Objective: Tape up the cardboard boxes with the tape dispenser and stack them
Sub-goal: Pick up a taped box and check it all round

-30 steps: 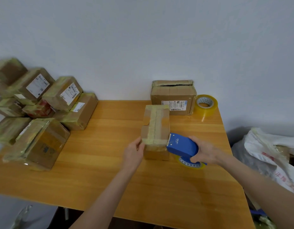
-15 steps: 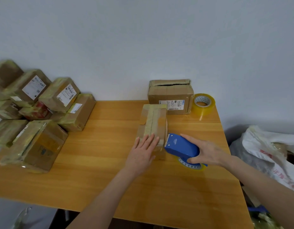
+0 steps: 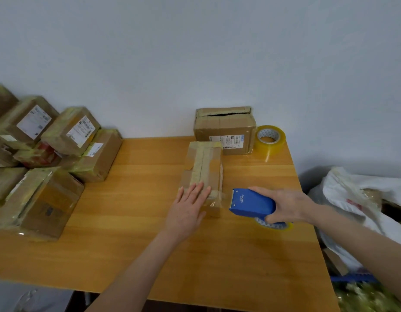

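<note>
Boxes mid-table (image 3: 204,163) (image 3: 226,129): two | left grip (image 3: 187,208) flat on nearer | right grip (image 3: 287,207) clasps dispenser (image 3: 251,202) | tape roll (image 3: 270,140): one

Left hand (image 3: 187,206) flat on taped box (image 3: 204,167); right hand (image 3: 287,206) grips blue dispenser (image 3: 251,202) beside it

A narrow, tape-covered cardboard box (image 3: 204,167) lies on the middle of the tabletop (image 3: 138,199); the blue tape dispenser (image 3: 251,202) is just right of its near end.

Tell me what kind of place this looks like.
Probably a makeshift parcel-packing spot: a pile of taped boxes, a spare tape roll on the wooden table, and a blue tape dispenser gripped in the right hand.
</note>
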